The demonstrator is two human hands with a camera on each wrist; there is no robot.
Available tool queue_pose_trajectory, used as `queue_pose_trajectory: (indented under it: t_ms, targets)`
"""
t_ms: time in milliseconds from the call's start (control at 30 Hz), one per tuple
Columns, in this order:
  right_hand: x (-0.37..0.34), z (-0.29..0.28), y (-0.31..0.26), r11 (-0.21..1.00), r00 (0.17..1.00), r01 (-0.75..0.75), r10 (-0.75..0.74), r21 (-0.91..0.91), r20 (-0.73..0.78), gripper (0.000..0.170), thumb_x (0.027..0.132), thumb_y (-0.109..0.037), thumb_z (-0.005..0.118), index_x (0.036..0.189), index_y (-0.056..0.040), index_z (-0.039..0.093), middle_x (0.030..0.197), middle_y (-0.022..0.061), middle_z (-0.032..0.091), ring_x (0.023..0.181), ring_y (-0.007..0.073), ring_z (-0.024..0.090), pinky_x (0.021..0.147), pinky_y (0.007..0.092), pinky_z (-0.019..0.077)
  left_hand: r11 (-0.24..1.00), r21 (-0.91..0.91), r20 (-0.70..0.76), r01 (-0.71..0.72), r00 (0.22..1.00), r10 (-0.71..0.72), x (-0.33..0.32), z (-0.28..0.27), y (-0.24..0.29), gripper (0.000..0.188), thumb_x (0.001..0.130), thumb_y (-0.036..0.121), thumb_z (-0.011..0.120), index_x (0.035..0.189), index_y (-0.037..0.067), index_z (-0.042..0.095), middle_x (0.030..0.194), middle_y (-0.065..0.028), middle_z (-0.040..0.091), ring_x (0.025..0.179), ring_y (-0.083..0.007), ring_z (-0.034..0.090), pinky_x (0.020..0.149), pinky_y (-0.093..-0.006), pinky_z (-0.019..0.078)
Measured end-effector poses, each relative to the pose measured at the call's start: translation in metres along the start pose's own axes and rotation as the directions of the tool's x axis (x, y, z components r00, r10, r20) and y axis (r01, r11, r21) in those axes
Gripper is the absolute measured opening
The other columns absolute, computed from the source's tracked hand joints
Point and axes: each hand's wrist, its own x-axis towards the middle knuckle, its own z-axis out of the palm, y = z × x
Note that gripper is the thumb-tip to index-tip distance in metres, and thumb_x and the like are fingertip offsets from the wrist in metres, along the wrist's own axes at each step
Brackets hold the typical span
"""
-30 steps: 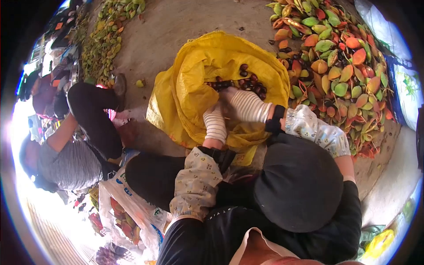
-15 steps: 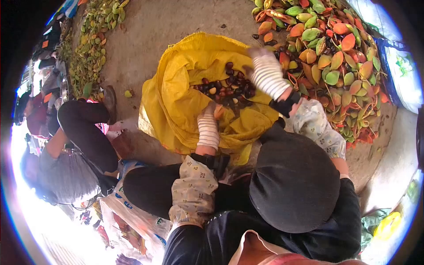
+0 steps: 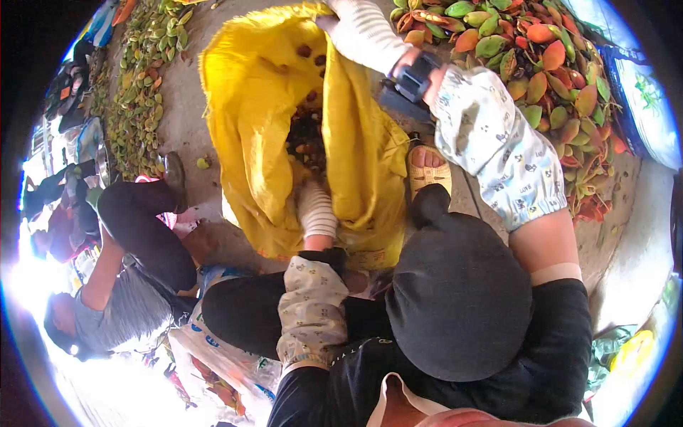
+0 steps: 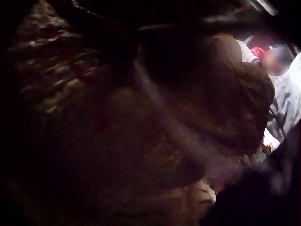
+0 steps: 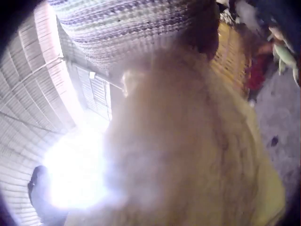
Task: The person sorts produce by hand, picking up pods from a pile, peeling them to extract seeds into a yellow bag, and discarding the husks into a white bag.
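Note:
A yellow woven sack [image 3: 245, 121] stands on the ground in front of the person, its mouth pulled up tall and narrow. Dark brown nuts [image 3: 307, 146] lie inside, and a few cling to the inner wall higher up. At the sack's far rim is the right hand [image 3: 352, 21], in a striped knit glove; it grips the raised edge, and the right wrist view has the cloth hanging from it. The left hand [image 3: 313, 206], in a matching glove, reaches into the near side of the mouth. Its fingers are blurred among folds and nuts, and the left wrist view is mostly dark.
Red, orange and green pods [image 3: 562, 92] are heaped at the right. Smaller green pods [image 3: 146, 92] spread along the far left. Another person [image 3: 128, 299] sits at the left beside a white plastic bag [image 3: 213, 356]. A sandalled foot [image 3: 429, 167] rests beside the sack.
The right hand has left the nuts, swung out right, then taken the sack's far rim and raised it. The sack is now taller and narrower. The left hand stays at the near side.

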Motion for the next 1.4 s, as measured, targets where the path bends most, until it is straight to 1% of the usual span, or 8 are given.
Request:
queue_pose_trajectory:
  t_ms: [33, 200, 300, 367, 533, 867, 1067, 1400]
  targets:
    - [-0.003, -0.004, 0.004, 0.977, 0.959, 0.204, -0.212, -0.059, -0.188, 0.024, 0.085, -0.018, 0.066, 0.096, 0.0028, 0.064, 0.082, 0.0125, 0.067, 0.075, 0.0170, 0.063, 0.069, 0.0319, 0.0498, 0.998, 0.033, 0.013, 0.062, 0.998, -0.062, -0.002, -0.001, 0.006, 0.042, 0.093, 0.030, 0.050, 0.127, 0.005, 0.050, 0.116, -0.0214, 0.060, 0.109, -0.0364, 0.056, 0.089, -0.0439, 0.0478]
    - [-0.032, -0.031, 0.050, 0.993, 0.906, -0.115, 0.120, -0.038, 0.406, 0.065, 0.085, -0.051, 0.061, 0.123, 0.0012, 0.054, 0.111, 0.0235, 0.063, 0.103, 0.0349, 0.062, 0.092, 0.0384, 0.0450, 0.914, 0.222, 0.024, 0.339, 0.936, -0.352, -0.012, -0.054, 0.072, 0.060, 0.090, 0.045, 0.055, 0.131, 0.002, 0.045, 0.124, -0.0172, 0.059, 0.113, -0.0316, 0.057, 0.096, -0.0381, 0.0441]
    - [-0.076, -0.076, 0.083, 0.946, 0.920, -0.324, 0.317, -0.007, 0.230, 0.042, 0.086, -0.039, 0.061, 0.113, -0.0057, 0.062, 0.101, 0.0177, 0.067, 0.097, 0.0311, 0.064, 0.084, 0.0410, 0.0485, 0.905, -0.357, 0.082, 0.233, 0.973, -0.218, 0.005, 0.019, -0.029, 0.056, 0.086, 0.033, 0.064, 0.127, -0.002, 0.049, 0.125, -0.0167, 0.058, 0.111, -0.0248, 0.058, 0.095, -0.0320, 0.0443]
    - [-0.121, -0.074, 0.112, 0.973, 0.996, -0.082, 0.088, -0.217, 0.016, 0.026, 0.084, -0.021, 0.058, 0.105, -0.0076, 0.065, 0.092, 0.0180, 0.066, 0.089, 0.0343, 0.064, 0.081, 0.0424, 0.0498, 0.859, -0.472, 0.071, 0.196, 0.980, -0.184, -0.008, -0.007, 0.006, 0.044, 0.088, 0.024, 0.061, 0.122, -0.003, 0.052, 0.119, -0.0160, 0.059, 0.106, -0.0236, 0.058, 0.092, -0.0309, 0.0452]
    - [-0.190, -0.042, 0.090, 0.603, 0.897, 0.304, 0.078, -0.737, 0.434, 0.024, 0.084, -0.017, 0.050, 0.102, -0.0136, 0.067, 0.108, 0.0069, 0.061, 0.103, 0.0278, 0.056, 0.079, 0.0460, 0.0474, 0.617, -0.785, -0.112, -0.057, 0.992, -0.051, -0.005, -0.028, 0.052, 0.027, 0.092, 0.007, 0.055, 0.116, -0.004, 0.056, 0.105, -0.0116, 0.063, 0.095, -0.0205, 0.057, 0.087, -0.0299, 0.0472]
    - [-0.179, -0.070, 0.094, 0.643, 0.803, 0.137, 0.374, -0.754, 0.464, 0.024, 0.084, -0.018, 0.053, 0.105, -0.0111, 0.063, 0.111, 0.0123, 0.060, 0.106, 0.0314, 0.056, 0.084, 0.0541, 0.0440, 0.415, -0.910, -0.071, -0.008, 0.988, -0.139, -0.041, -0.100, 0.120, 0.030, 0.090, 0.005, 0.056, 0.120, 0.001, 0.059, 0.096, -0.0037, 0.060, 0.072, -0.0080, 0.048, 0.066, -0.0214, 0.0433]
    - [-0.170, -0.110, 0.089, 0.975, 0.976, -0.200, 0.207, -0.095, 0.073, 0.048, 0.071, -0.029, 0.077, 0.107, -0.0020, 0.060, 0.105, 0.0172, 0.061, 0.098, 0.0329, 0.061, 0.083, 0.0400, 0.0488, 0.334, -0.942, 0.037, 0.040, 0.999, -0.014, -0.044, -0.122, 0.129, 0.033, 0.091, 0.016, 0.059, 0.121, 0.000, 0.057, 0.092, -0.0022, 0.058, 0.073, -0.0081, 0.049, 0.066, -0.0204, 0.0413]
    - [-0.131, 0.016, -0.077, 0.797, 0.879, 0.018, -0.300, 0.604, 0.371, 0.027, 0.075, -0.012, 0.073, 0.099, -0.0018, 0.065, 0.087, 0.0168, 0.065, 0.085, 0.0297, 0.064, 0.078, 0.0358, 0.0500, -0.019, -0.997, 0.076, 0.075, 0.997, -0.024, -0.024, -0.108, 0.116, 0.052, 0.088, 0.047, 0.064, 0.116, 0.005, 0.056, 0.096, -0.0021, 0.062, 0.081, -0.0101, 0.057, 0.066, -0.0228, 0.0452]
